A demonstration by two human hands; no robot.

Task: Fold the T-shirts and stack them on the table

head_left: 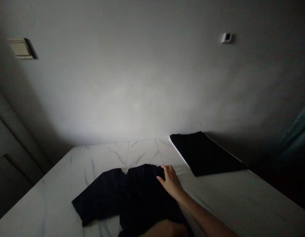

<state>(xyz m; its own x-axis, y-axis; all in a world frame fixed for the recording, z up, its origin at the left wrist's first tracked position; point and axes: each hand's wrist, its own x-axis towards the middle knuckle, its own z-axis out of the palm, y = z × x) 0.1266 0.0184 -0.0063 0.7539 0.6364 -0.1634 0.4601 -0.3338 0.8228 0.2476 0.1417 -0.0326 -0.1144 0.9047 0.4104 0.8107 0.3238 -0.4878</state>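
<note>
A dark short-sleeved garment (144,191) lies spread on the marble-patterned table, one sleeve reaching out to the left. At its upper right corner my right hand (170,181) touches the cloth, the thumb held apart from the bent fingers. Low in the picture, over the lower part of the garment, is my left hand (165,228). Its fingers are hidden, and what they hold, if anything, does not show. Toward the back right rests a flat, folded black cloth (206,154) with a white edge along its left side.
The pale table (56,184) has its back edge against a grey wall. On the wall are a switch plate (21,48) at left and a small white device (226,38) at right. A panelled door (9,184) stands at left, and dark greenish fabric (295,131) hangs at far right.
</note>
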